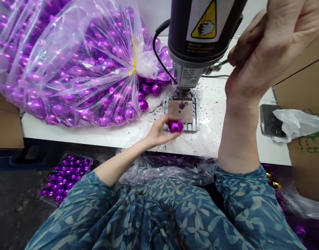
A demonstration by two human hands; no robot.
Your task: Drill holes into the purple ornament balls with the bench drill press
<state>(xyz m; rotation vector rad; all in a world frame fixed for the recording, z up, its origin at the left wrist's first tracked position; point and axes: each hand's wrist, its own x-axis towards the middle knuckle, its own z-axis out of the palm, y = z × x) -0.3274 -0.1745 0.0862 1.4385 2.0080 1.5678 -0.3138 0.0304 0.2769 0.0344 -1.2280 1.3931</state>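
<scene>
A shiny purple mirror-faceted ball (176,126) is pinched between the thumb and fingers of my left hand (158,132), just in front of the drill press base. Up at the right, my right hand (274,45) is closed round the feed lever (222,63) of the drill press (198,31); most of the lever is hidden by the fingers. Below the drill head lies a tan square plate (180,110) with a small dark hole, set in a metal base (196,114). Dark shavings cover part of the plate.
A big tied clear bag (78,69) of purple balls fills the left of the white table (97,136). Loose balls (143,105) lie beside it. A phone (271,119) and crumpled tissue (300,121) are at the right. A bin of balls (68,177) stands low left; cardboard boxes (302,86) flank the table.
</scene>
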